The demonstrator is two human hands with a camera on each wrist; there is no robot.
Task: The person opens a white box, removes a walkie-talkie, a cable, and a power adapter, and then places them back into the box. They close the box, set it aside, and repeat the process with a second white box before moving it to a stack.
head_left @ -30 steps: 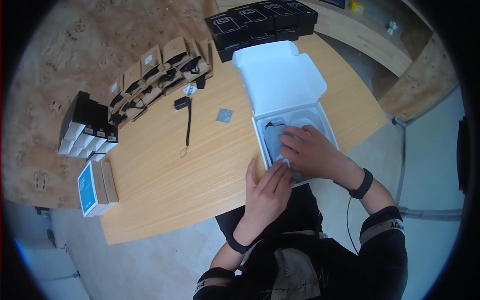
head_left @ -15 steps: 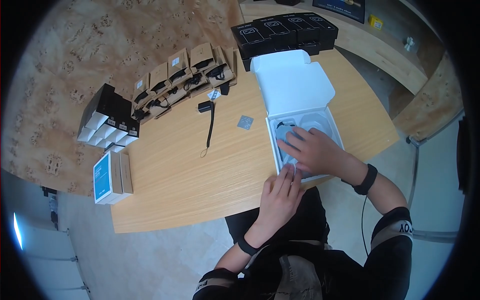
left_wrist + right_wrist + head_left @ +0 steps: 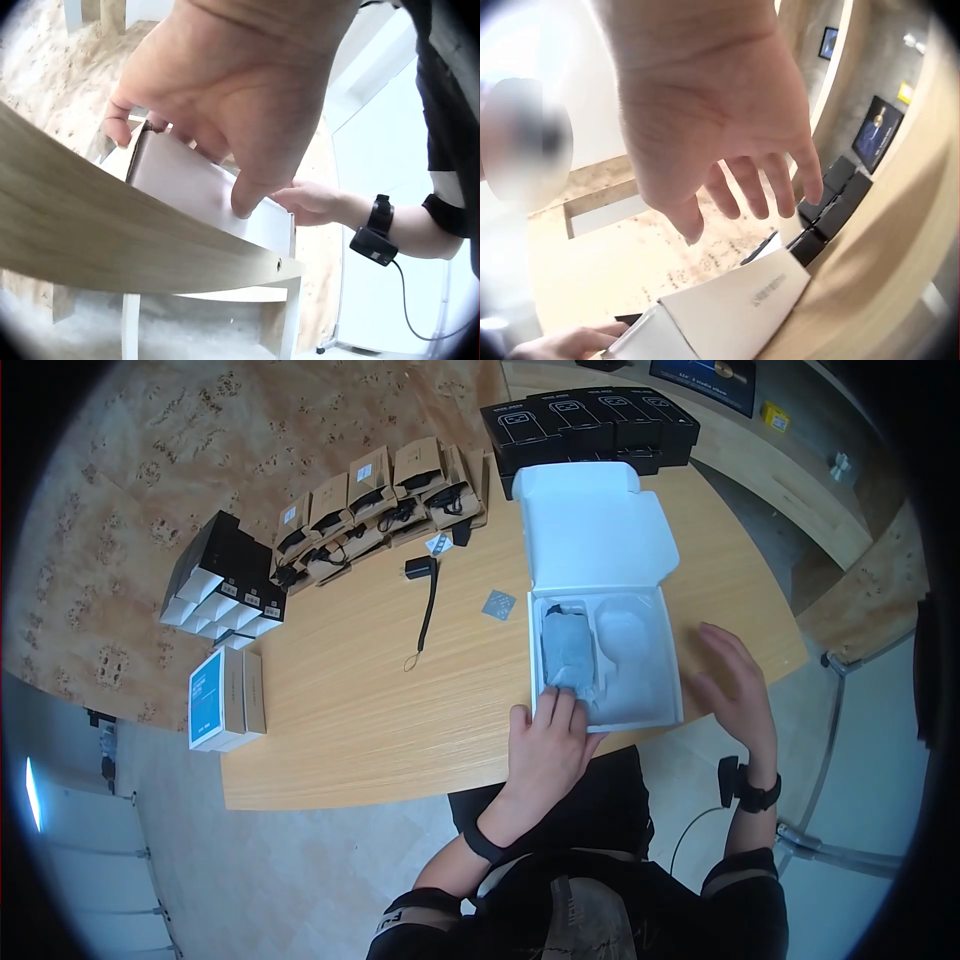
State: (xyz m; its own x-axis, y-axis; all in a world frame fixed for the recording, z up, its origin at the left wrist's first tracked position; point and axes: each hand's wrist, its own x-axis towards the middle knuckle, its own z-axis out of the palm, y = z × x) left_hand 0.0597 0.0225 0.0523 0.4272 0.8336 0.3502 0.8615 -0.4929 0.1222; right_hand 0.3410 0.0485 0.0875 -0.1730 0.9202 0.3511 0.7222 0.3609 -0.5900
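White carton box lies open at the lower right of the head view, on the near edge of the wooden table, lid folded back. It looks light and thin-walled, so I judge it dents easily; better to take it by the side walls, not by the lid. The left hand holds its near wall, fingers curled over the rim and the thumb against the outside. The right hand hovers just beside the right wall, fingers spread and relaxed, holding nothing. Inside, a grey device in soft wrap fills the left recess; the right recess shows only pale moulded lining. Farther, a black lanyard lies loose, with kraft packets and black boxes at the top.
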